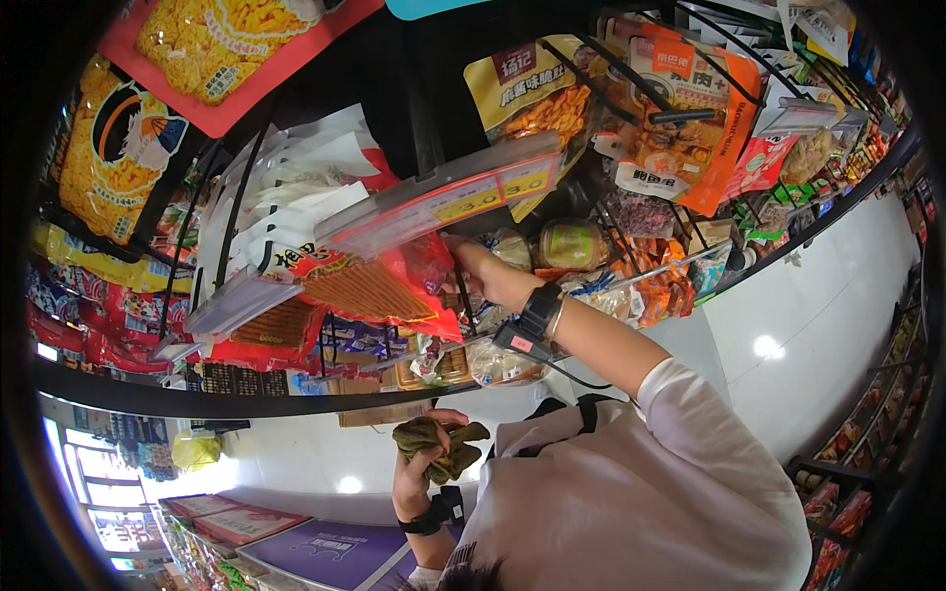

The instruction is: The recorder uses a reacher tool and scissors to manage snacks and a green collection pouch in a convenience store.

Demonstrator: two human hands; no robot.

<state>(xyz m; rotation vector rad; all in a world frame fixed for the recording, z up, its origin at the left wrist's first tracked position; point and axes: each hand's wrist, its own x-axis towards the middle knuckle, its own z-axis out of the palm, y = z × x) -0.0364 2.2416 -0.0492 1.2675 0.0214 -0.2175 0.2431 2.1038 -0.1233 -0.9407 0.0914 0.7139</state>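
Observation:
My left hand (429, 451) is closed around a crumpled olive-green cloth (443, 447), below the shelf edge. My right hand (477, 273) reaches in among the hanging snack packets, beneath the clear price-tag holder (451, 199). Its fingers are at the red plastic end of a packet of brown snack sticks (377, 292); they are partly hidden, so whether they grip it cannot be told. Just beyond that hand is a round clear tub with a green label (573, 244). Each wrist wears a black strap with a small device.
Black metal hooks (610, 81) with hanging snack pouches surround my right arm. A black curved shelf edge (259, 405) runs below the packets. Purple and red display boxes (325, 550) stand at lower left. More stocked shelves (879, 406) line the right side, across a pale tiled floor (783, 332).

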